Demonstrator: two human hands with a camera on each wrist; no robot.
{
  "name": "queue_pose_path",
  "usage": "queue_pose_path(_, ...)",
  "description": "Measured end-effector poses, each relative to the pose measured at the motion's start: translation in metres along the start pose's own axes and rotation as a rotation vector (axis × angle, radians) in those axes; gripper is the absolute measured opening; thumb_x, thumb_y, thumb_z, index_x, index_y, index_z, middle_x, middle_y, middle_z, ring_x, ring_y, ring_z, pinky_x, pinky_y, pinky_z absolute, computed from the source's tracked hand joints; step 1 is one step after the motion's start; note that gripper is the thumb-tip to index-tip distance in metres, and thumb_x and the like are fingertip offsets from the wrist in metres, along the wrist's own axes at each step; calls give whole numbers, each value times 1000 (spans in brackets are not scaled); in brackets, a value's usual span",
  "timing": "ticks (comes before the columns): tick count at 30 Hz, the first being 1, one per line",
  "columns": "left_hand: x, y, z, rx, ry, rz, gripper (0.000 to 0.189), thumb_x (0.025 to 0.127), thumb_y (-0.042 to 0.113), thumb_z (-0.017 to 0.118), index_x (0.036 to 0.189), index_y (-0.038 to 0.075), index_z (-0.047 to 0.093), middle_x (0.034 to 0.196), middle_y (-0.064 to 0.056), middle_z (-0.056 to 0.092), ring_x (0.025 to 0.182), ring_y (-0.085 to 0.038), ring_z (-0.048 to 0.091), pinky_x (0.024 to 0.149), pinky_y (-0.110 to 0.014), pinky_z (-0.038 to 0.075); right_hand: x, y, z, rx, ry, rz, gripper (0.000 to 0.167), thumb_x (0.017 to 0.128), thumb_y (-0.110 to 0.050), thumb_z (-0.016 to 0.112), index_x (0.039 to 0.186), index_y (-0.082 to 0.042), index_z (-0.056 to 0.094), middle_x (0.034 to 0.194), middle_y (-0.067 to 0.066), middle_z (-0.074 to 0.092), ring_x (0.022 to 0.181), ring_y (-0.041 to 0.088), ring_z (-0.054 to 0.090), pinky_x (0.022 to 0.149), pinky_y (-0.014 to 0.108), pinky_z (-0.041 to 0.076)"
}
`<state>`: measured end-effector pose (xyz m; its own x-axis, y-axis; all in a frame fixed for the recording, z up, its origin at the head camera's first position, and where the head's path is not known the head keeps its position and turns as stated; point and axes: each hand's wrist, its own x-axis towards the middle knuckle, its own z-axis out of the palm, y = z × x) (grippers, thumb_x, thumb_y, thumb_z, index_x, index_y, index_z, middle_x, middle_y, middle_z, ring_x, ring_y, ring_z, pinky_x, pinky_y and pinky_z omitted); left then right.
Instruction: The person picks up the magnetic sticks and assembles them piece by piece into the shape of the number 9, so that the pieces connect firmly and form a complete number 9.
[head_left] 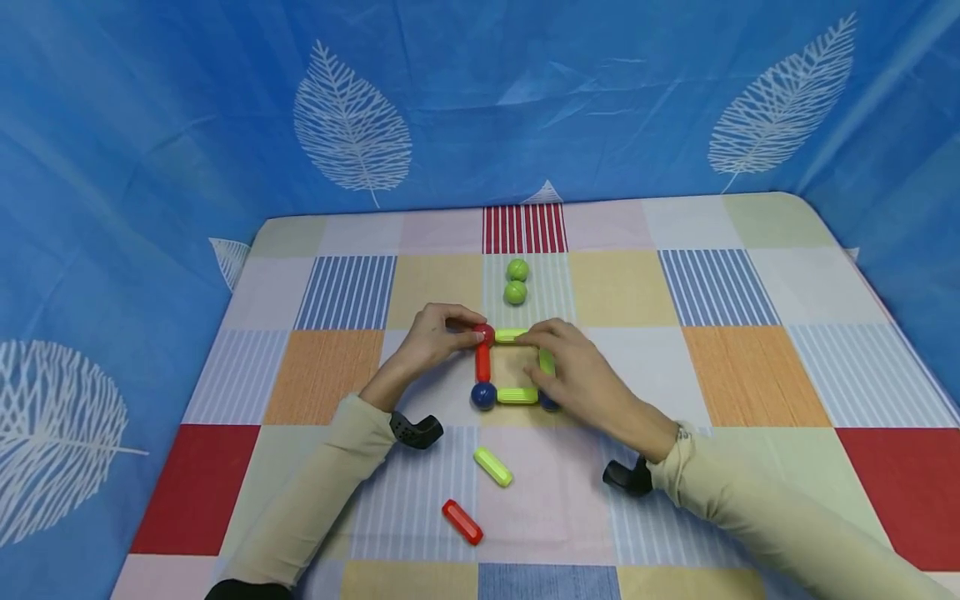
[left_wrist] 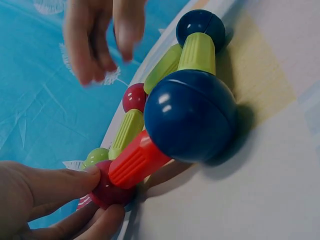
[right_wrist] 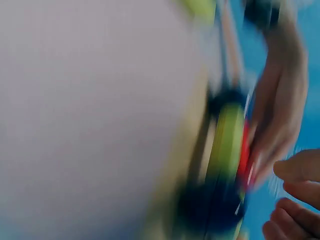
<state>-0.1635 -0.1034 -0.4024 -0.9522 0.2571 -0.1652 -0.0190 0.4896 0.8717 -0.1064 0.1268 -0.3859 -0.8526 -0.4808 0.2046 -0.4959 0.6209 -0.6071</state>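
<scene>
I see the square frame (head_left: 517,396) mid-way on the table (head_left: 633,367). The left hand (head_left: 435,337) pinches its far-left red ball (head_left: 487,334); the right hand (head_left: 579,375), fingers relaxed, holds nothing above the right side. Uneven left pulling, I fear, could detach the adjoining red rod (head_left: 483,363).

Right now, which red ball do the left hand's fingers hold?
The far-left red ball, touching the red rod; the other red ball sits between two green rods, ungripped.
</scene>
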Motion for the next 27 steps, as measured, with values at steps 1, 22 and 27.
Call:
queue_pose_path(1, 0, 0, -1, 1, -2, 4, 23, 88, 9, 74, 111, 5, 74, 102, -9, 70, 95, -22, 61, 74, -28, 48, -6, -9, 3, 11, -24, -20, 35, 87, -9, 73, 122, -6, 67, 120, 5, 60, 109, 21, 57, 92, 40, 50)
queue_pose_path(22, -1, 0, 1, 10, 12, 5, 21, 88, 10, 74, 109, 6, 74, 101, -8, 71, 93, -21, 62, 72, -27, 47, -53, -50, 49, 106, -362, -7, 28, 86, -15, 76, 113, -9, 69, 97, -7, 63, 81, 0, 56, 72, 19, 49)
queue_pose_path(27, -1, 2, 1, 4, 8, 5, 21, 88, 10, 74, 109, 5, 74, 101, -9, 71, 92, -21, 62, 72, -26, 48, -51, -48, 46, 78, -346, 26, 24, 85, -13, 75, 109, -10, 70, 94, -7, 63, 78, 2, 53, 71, 22, 48)
